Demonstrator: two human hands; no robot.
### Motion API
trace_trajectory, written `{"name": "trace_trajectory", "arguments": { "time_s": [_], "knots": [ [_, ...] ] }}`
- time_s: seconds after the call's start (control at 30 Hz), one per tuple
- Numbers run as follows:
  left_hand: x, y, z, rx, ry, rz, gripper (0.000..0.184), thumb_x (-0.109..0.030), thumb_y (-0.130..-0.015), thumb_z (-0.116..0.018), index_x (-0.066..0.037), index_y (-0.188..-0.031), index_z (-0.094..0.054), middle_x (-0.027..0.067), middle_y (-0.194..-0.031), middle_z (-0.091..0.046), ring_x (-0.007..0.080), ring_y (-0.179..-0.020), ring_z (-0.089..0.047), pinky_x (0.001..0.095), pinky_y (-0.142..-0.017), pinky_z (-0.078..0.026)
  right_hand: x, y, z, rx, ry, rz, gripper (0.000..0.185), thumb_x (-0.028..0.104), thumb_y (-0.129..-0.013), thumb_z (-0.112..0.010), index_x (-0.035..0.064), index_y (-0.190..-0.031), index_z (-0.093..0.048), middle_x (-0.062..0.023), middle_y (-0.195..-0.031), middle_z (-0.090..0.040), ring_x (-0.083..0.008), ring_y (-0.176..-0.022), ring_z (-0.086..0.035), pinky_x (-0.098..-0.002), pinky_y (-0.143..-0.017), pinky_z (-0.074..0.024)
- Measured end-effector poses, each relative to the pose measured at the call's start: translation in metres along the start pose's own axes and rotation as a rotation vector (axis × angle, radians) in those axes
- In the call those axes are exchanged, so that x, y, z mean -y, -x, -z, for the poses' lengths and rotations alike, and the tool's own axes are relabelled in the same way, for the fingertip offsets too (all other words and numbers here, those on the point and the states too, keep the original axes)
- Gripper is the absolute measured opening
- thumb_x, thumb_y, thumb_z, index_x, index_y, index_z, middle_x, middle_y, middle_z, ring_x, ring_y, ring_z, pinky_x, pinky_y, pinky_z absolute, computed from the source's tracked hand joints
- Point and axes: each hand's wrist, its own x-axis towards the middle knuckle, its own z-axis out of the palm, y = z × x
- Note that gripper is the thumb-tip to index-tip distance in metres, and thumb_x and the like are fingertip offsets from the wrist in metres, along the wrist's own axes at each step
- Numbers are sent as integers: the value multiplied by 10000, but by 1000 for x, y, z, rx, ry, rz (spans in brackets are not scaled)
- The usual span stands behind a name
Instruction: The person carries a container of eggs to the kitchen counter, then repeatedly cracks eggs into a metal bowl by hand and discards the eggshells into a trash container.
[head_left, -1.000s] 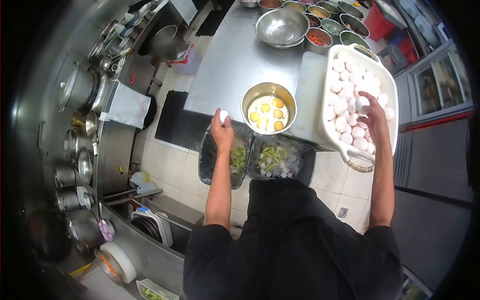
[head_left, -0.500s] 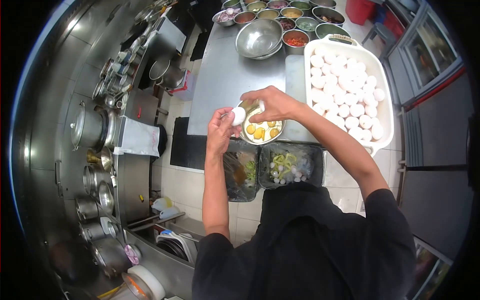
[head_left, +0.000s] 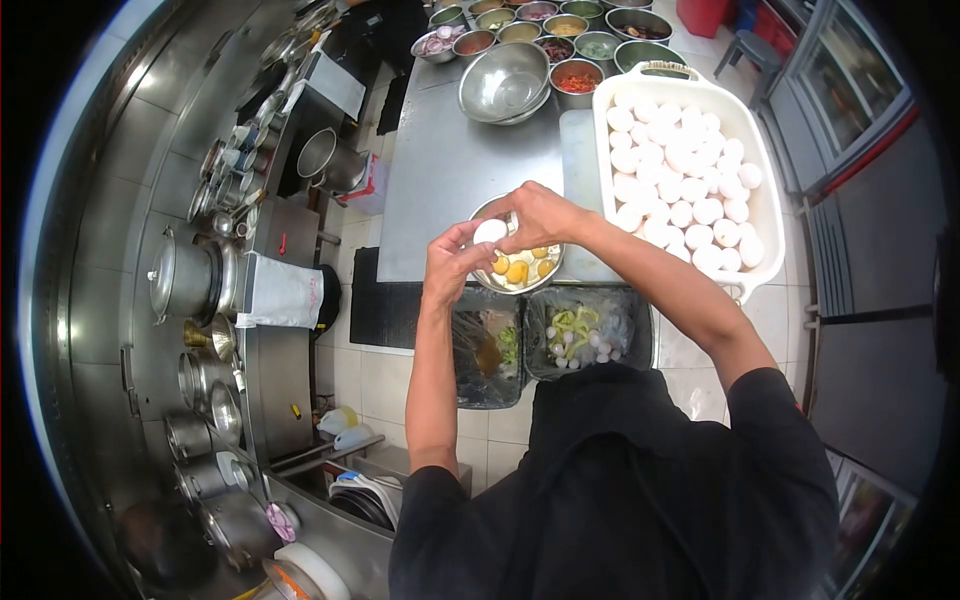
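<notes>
My left hand [head_left: 455, 264] grips a white egg [head_left: 490, 231] above the near-left part of a metal bowl [head_left: 513, 289]. From the far side my right hand [head_left: 542, 217] meets the same egg, its fingers bent and pressed at the egg's right side; parts of those fingertips are hidden. Several egg yolks [head_left: 517, 271] lie in clear egg white inside the bowl. The bowl rests at the near edge of the steel table [head_left: 425, 190].
A white tub [head_left: 768, 215] heaped with whole eggs stands at the right, beside a pale board [head_left: 580, 150]. Nested steel bowls [head_left: 505, 80] and several bowls of chopped ingredients sit farther back. Two lined bins [head_left: 487, 350] with scraps and shells are below the table edge.
My hands have come together: the left has moved right with the egg, and the right has closed in on it. The view has shifted slightly.
</notes>
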Motion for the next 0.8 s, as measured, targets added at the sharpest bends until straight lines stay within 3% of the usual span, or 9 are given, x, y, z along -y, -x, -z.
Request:
{"name": "trace_trajectory", "arguments": {
  "time_s": [0.2,0.4,0.6,0.7,0.8],
  "knots": [
    [11,-6,-5,-90,-144,-68,349,86,-775,-649,118,-1122,-631,138,-929,-693,147,-670,-656,247,-569,-538,-8,0,-14,-50,67,36,483,358,-626,-739,90,-1028,-745,-190,-865,-712,-363,-807,-686,-417,-772,-550],
    [14,-9,-22,-220,-307,-130,353,56,-725,-629,120,-1071,-659,124,-857,-697,129,-623,-630,246,-551,-503,-9,2,-22,-126,105,79,484,371,-618,-755,103,-1021,-742,-182,-870,-712,-365,-807,-683,-437,-768,-550],
    [26,-16,-19,-241,-340,-167,347,35,-735,-636,112,-1072,-662,121,-864,-701,121,-642,-632,239,-574,-510,-22,2,-32,-156,156,100,458,310,-656,-737,115,-1070,-718,-169,-924,-708,-359,-848,-680,-442,-770,-549],
    [35,-20,-6,-232,-458,-158,391,-47,-725,-685,50,-1103,-679,105,-896,-702,148,-675,-652,274,-617,-530,-30,4,-29,-197,136,141,400,258,-682,-709,116,-1056,-715,-166,-903,-697,-362,-844,-672,-452,-760,-546],
    [14,-10,-14,-198,-1144,-557,363,-48,-737,-672,-7,-1097,-692,113,-903,-695,184,-677,-674,284,-625,-535,-21,8,-16,-99,342,79,352,222,-692,-693,94,-1019,-715,-166,-864,-682,-369,-834,-662,-459,-752,-543]
  ]
}}
